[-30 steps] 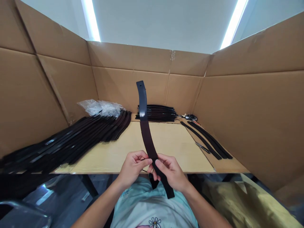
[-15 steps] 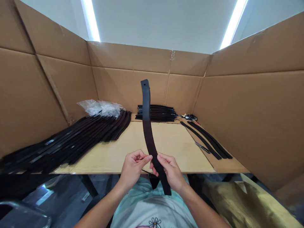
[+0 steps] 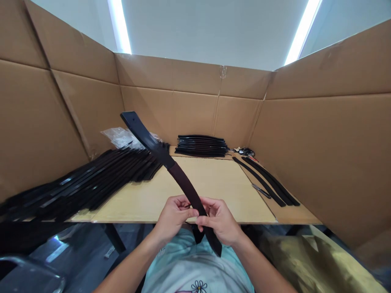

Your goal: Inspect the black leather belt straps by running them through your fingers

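Observation:
Both my hands hold a long dark brown leather belt strap [image 3: 183, 179] low over the front edge of the pale board [image 3: 220, 187]. My left hand [image 3: 174, 217] pinches the strap from the left with fingers and thumb. My right hand [image 3: 220, 221] grips it just beside, with the strap's short end hanging down past my shirt. The strap's upper part rises tilted to the far left, ending in a glossy black tip with a small hole.
A wide heap of dark belts [image 3: 100, 183] lies to the left, with a plastic bag [image 3: 117, 137] behind it. A stack of belts [image 3: 201, 145] sits at the back. Several straps [image 3: 265, 181] and a small metal tool [image 3: 261, 190] lie right. Cardboard walls [image 3: 189, 110] surround the board.
The strap's upper end has swung from nearly upright over to the left. My hands stay close together on it, near the same spot.

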A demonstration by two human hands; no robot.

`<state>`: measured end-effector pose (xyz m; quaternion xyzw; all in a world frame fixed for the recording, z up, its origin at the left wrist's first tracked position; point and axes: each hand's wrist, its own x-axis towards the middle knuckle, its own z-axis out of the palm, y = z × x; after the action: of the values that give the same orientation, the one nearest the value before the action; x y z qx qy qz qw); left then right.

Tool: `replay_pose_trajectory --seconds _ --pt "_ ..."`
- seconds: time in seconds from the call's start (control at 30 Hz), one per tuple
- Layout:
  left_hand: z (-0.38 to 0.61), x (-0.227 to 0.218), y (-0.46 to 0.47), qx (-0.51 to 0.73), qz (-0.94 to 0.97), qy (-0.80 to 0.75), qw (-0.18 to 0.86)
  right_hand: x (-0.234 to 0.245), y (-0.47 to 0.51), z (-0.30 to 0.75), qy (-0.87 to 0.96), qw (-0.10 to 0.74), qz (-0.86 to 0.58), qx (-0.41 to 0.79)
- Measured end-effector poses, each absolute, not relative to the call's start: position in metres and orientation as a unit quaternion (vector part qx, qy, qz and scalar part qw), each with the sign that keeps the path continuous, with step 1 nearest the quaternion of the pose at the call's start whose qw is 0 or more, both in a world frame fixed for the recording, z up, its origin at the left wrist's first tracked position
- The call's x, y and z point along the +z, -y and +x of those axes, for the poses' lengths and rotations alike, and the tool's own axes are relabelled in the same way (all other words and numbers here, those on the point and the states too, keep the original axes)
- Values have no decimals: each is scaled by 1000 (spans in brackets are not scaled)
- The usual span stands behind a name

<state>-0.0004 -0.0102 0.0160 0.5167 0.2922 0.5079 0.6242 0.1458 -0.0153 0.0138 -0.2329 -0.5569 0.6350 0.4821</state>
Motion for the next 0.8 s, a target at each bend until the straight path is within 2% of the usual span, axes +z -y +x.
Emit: replay_pose_trajectory --seconds 0.27,0.43,0.63,0.8 --pt "1 14 12 543 509 -330 580 13 22 140 551 515 -257 604" --pt "2 18 16 541 505 -285 609 7 20 142 538 528 -233 614" --pt "2 21 13 589 497 -326 547 5 16 146 501 539 -212 643" --pt "-1 20 8 562 477 -351 577 5 12 146 527 542 -235 611"
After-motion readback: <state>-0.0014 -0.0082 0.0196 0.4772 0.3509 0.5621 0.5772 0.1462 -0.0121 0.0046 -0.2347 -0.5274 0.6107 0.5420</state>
